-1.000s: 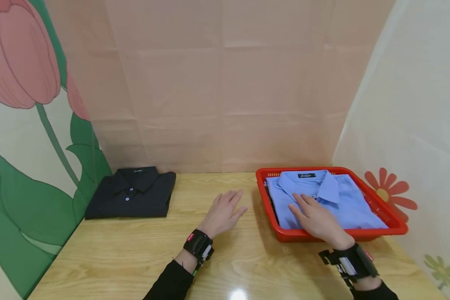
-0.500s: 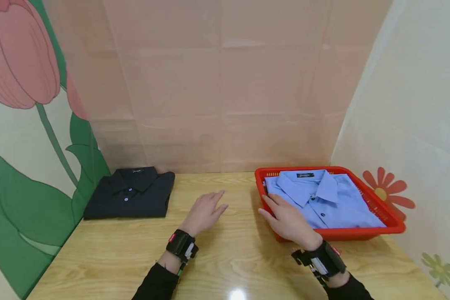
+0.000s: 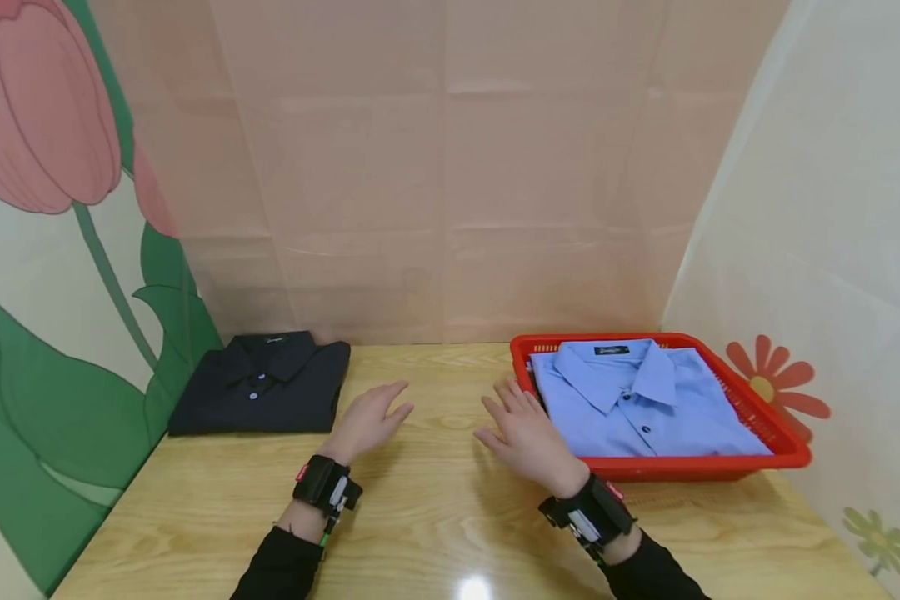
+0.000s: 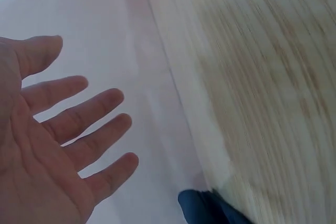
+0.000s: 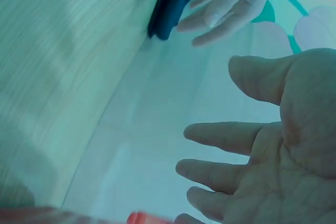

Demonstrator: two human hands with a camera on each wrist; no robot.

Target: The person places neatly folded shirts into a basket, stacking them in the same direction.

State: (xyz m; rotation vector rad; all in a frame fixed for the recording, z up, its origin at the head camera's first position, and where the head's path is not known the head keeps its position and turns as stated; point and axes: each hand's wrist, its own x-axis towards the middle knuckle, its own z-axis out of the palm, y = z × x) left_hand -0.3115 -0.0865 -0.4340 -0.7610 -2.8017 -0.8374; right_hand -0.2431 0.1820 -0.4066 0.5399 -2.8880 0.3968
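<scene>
A folded black shirt lies at the back left of the table, collar toward the wall. My left hand hovers just right of it, holding nothing; its fingers are spread in the left wrist view, where a dark edge of the shirt shows at the bottom. At the right stands a red plastic basket with a folded light blue shirt in it, collar and label up. Beside the basket's left side, my right hand is empty, fingers extended and apart.
The wooden table reaches back to a pinkish cloth-like wall. Side panels with a painted tulip and a red flower flank it. Something dark shows between the blue shirt and the basket's left wall.
Both hands have moved left. The right hand has left its place over the blue shirt and come past the basket's left rim; the left hand is nearer the black shirt. Both shirts stay put.
</scene>
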